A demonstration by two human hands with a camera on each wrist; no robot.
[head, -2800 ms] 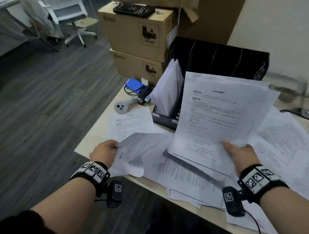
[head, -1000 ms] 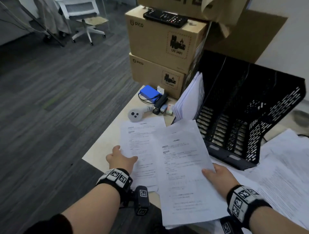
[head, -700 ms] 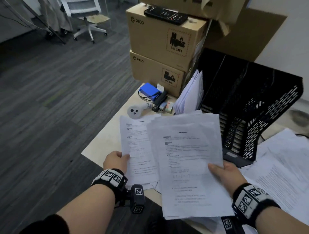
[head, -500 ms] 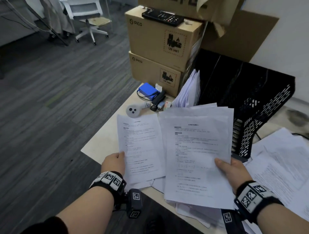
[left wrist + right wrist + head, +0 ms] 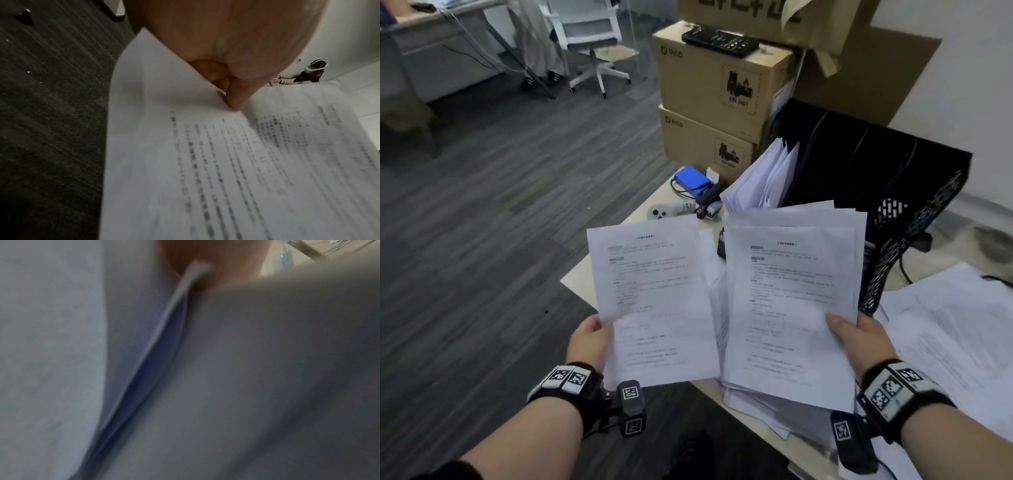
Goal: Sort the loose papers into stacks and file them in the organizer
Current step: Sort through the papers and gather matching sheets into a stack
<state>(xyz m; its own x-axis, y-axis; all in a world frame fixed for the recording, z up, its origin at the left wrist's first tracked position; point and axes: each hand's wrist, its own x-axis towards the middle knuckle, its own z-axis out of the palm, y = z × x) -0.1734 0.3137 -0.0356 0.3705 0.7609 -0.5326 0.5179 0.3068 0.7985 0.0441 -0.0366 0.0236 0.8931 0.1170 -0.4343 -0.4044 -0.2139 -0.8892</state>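
Observation:
My left hand (image 5: 591, 342) pinches a single printed sheet (image 5: 654, 301) by its lower left edge and holds it up above the desk corner. In the left wrist view the thumb (image 5: 236, 97) presses on that sheet (image 5: 226, 162). My right hand (image 5: 859, 339) grips a stack of papers (image 5: 791, 308) by its right edge, held beside the sheet. The right wrist view shows only blurred paper (image 5: 267, 369). The black mesh organizer (image 5: 893, 192) stands behind the stack, with papers (image 5: 763, 181) upright in its left slot. More loose papers (image 5: 955, 335) lie on the desk at right.
Two stacked cardboard boxes (image 5: 715, 113) stand behind the desk, a black remote (image 5: 719, 41) on top. A blue pack (image 5: 690, 180), a white controller (image 5: 664, 211) and small items lie at the desk's far left. A white office chair (image 5: 592, 44) stands across the floor.
My left hand has picked the single sheet up off the desk and raised it. The right hand's stack has lifted and shifted right, so both now hang side by side.

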